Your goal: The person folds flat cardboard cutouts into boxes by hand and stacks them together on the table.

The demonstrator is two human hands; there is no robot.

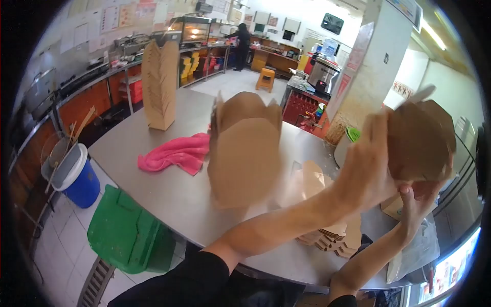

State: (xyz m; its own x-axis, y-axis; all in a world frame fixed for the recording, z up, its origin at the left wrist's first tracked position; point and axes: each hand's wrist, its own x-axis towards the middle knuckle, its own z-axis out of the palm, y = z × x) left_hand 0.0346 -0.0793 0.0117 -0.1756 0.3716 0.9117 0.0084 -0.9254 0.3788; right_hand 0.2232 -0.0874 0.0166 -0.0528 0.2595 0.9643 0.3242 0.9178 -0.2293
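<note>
A brown cardboard food box is held up at the right, its flaps blurred by motion. My left hand grips its left side, fingers smeared at the edge. From below, my right hand supports it, with the thumb pressed near its lower edge. Beneath my left forearm lies a pile of flat cardboard box blanks. A tall stack of nested brown boxes stands mid-table, and another tall stack stands farther back. How the held box's inside looks is hidden.
A pink cloth lies on the metal table. Below its left edge are a green lidded bin and a blue bucket. A pillar rises behind. Another person stands at the far counter. A plastic bag is at the right.
</note>
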